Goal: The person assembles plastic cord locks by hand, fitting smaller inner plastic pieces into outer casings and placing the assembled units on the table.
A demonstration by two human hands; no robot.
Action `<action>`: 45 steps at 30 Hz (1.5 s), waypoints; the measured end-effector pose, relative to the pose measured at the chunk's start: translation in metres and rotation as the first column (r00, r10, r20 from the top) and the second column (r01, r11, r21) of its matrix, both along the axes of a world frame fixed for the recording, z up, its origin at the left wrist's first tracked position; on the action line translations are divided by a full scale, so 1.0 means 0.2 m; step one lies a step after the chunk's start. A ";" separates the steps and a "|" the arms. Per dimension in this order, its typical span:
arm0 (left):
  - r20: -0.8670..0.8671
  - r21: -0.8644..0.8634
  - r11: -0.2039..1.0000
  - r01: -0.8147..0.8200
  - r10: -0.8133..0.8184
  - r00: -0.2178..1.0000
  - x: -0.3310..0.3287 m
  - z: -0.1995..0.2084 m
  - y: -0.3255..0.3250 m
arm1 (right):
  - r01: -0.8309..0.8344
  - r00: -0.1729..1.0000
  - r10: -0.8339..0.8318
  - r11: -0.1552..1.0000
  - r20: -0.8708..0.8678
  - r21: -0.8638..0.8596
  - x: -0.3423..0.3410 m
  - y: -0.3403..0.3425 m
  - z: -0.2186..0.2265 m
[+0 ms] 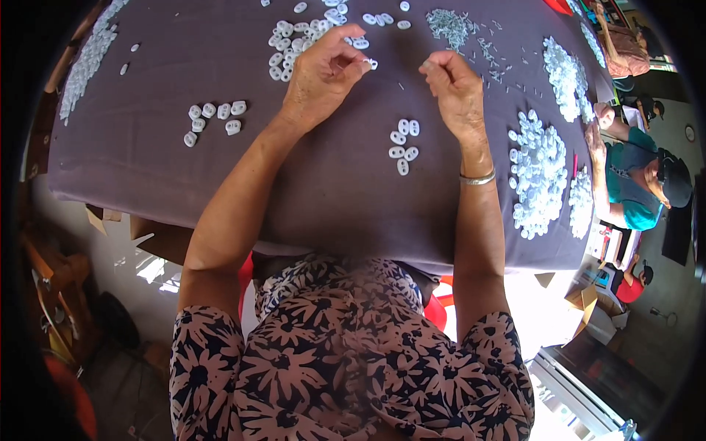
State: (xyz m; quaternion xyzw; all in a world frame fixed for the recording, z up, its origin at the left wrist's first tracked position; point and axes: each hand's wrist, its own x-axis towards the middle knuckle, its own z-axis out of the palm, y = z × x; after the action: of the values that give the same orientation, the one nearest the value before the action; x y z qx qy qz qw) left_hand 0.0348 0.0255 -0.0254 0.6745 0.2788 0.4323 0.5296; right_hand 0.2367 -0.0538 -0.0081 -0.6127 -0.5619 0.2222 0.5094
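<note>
My left hand [323, 73] pinches a small white plastic piece [373, 65] between thumb and forefinger. To its right, my right hand [454, 87] is closed in a pinch above the cloth; whatever its fingertips hold is too small to make out. White oval pieces with two holes [283, 50] are heaped just beyond my left hand. Beyond my right hand lies a pile of small metal screws [450, 29], some scattered toward the right. Between my forearms sits a small group of the oval pieces [404, 153]. Another such group [209, 110] rests left of my left forearm.
A dark cloth [331, 198] covers the table. Large heaps of whitish pieces lie at the right [540, 176], far right [566, 77] and far left [90, 62]. A co-worker in a teal shirt [632, 176] sits at the right edge, hands over the table. Cardboard boxes [585, 309] stand beyond.
</note>
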 end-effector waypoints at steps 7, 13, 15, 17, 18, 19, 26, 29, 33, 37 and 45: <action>0.020 0.013 1.000 0.013 -0.013 1.000 0.00 -0.02 -0.01 | -0.005 1.000 0.004 1.000 -0.014 -0.024 -0.06 0.00 0.06; 0.080 0.038 0.999 0.014 -0.017 0.997 0.03 -0.05 -0.03 | -0.056 0.990 0.058 0.998 -0.128 0.020 -0.10 -0.01 0.01; 0.067 -0.001 0.999 0.045 -0.044 0.997 0.03 -0.04 -0.04 | -0.059 0.972 0.061 0.998 -0.226 0.015 -0.12 0.02 0.01; 0.075 -0.035 0.997 0.067 -0.064 0.995 0.01 -0.02 -0.04 | -0.053 0.944 0.050 0.999 -0.326 -0.001 -0.17 0.05 0.04; 0.041 -0.044 0.997 0.069 -0.067 0.997 0.00 -0.02 -0.04 | -0.059 0.947 0.044 0.998 -0.317 -0.037 -0.20 0.06 0.06; 0.008 -0.049 0.997 0.066 -0.065 0.998 0.00 0.00 -0.04 | -0.069 0.951 0.045 0.995 -0.305 -0.069 -0.22 0.08 0.07; 0.061 -0.067 0.995 0.070 -0.066 0.996 0.01 -0.05 0.00 | -0.130 0.925 0.099 0.990 -0.366 -0.061 -0.23 0.13 -0.03; 0.046 -0.024 0.997 0.069 -0.068 0.997 0.01 -0.05 0.00 | -0.123 0.900 0.090 0.991 -0.426 -0.050 -0.24 0.12 -0.04; 0.022 -0.013 0.997 0.074 -0.073 0.997 0.01 -0.05 0.00 | -0.093 0.899 0.059 0.994 -0.433 -0.059 -0.25 0.12 -0.03; 0.024 -0.024 0.996 0.082 -0.082 0.996 0.00 -0.03 -0.01 | -0.102 0.903 0.069 0.993 -0.425 -0.057 -0.25 0.12 -0.03; 0.003 -0.026 0.997 0.073 -0.073 0.997 0.00 -0.03 -0.01 | -0.096 0.942 0.062 0.992 -0.331 -0.087 -0.25 0.12 -0.03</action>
State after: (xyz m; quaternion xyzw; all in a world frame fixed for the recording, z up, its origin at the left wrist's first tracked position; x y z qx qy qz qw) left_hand 0.0352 0.0229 -0.0318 0.6768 0.2591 0.4099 0.5539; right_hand 0.1867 -0.0306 -0.0143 -0.5693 -0.4816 0.3695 0.5544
